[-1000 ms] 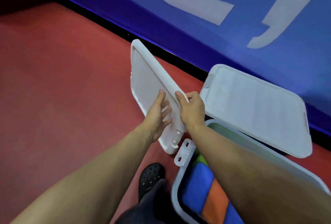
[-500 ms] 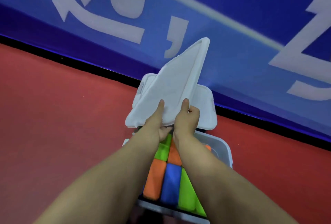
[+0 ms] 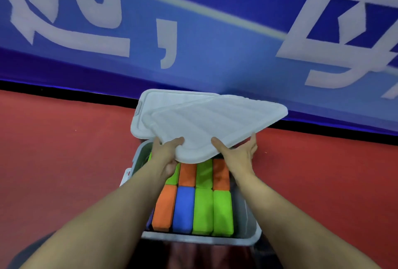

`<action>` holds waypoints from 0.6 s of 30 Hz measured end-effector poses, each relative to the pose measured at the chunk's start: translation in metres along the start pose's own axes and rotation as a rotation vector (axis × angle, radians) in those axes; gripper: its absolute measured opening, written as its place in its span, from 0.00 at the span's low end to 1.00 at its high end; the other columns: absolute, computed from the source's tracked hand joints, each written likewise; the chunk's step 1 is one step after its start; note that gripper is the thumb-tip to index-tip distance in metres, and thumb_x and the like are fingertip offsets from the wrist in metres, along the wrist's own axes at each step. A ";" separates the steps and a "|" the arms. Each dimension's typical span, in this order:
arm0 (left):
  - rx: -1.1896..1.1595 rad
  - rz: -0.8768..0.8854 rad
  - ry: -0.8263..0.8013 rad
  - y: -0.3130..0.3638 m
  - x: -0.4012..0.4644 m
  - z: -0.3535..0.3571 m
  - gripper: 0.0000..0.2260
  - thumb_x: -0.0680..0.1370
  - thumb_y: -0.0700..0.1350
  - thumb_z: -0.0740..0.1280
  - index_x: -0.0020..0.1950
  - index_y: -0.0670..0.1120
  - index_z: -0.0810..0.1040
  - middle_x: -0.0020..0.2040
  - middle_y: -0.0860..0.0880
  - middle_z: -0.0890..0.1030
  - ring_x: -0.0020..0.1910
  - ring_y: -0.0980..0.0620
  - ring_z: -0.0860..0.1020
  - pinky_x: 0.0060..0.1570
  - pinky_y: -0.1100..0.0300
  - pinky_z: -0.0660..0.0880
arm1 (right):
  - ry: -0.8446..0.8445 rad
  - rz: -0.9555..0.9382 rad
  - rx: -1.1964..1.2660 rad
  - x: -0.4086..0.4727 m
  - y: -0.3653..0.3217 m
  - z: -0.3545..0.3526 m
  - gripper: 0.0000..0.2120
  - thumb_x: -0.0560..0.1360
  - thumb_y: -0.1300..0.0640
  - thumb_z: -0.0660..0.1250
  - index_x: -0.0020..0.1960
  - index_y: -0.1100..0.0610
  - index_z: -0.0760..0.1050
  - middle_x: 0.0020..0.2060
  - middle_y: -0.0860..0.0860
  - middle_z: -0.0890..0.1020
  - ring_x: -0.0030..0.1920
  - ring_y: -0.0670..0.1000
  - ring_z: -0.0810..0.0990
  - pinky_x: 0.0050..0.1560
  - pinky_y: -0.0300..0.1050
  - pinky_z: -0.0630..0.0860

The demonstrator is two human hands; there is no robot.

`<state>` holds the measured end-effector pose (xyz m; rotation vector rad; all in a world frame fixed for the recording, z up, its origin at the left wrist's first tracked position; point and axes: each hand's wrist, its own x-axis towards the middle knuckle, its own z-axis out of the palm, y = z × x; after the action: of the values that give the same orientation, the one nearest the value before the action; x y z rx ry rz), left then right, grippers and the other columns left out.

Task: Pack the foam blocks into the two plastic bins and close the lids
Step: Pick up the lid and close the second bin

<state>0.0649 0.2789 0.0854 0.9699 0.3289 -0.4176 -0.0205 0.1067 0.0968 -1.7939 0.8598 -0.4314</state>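
A grey plastic bin stands on the red floor below me, filled with orange, blue and green foam blocks standing side by side. I hold a white lid flat and skewed above the bin's far half. My left hand grips its near left edge, thumb on top. At the near right edge my right hand holds it, thumb on top and fingers underneath. A second white lid lies behind and under it, by the wall.
A blue wall with large white characters rises right behind the bin, with a black strip at its foot. Red floor spreads to both sides. A white latch sticks out at the bin's left side.
The lid has come down from a steep upright tilt to nearly flat over the bin. My hands have spread apart along its near edge.
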 end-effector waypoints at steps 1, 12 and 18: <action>0.061 -0.001 -0.018 0.003 -0.003 -0.004 0.25 0.74 0.29 0.72 0.68 0.46 0.73 0.59 0.45 0.84 0.56 0.42 0.84 0.51 0.45 0.83 | -0.005 0.007 -0.057 0.004 0.005 -0.009 0.64 0.62 0.40 0.82 0.82 0.53 0.43 0.80 0.53 0.49 0.80 0.56 0.52 0.78 0.54 0.55; 0.426 -0.141 -0.208 0.035 -0.012 -0.088 0.28 0.75 0.35 0.73 0.72 0.53 0.73 0.62 0.44 0.83 0.59 0.39 0.83 0.56 0.39 0.80 | -0.031 0.331 -0.589 0.048 0.075 -0.092 0.65 0.54 0.21 0.72 0.80 0.39 0.42 0.82 0.55 0.41 0.80 0.64 0.43 0.76 0.71 0.43; 0.562 -0.179 -0.216 0.029 -0.015 -0.128 0.33 0.75 0.33 0.73 0.73 0.60 0.71 0.64 0.45 0.82 0.60 0.39 0.82 0.58 0.39 0.79 | -0.096 0.492 -0.582 0.043 0.119 -0.099 0.66 0.56 0.25 0.76 0.82 0.46 0.44 0.73 0.60 0.60 0.71 0.68 0.62 0.70 0.65 0.64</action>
<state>0.0554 0.4047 0.0451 1.4326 0.0980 -0.7978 -0.0971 -0.0121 0.0207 -2.0006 1.4090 0.2510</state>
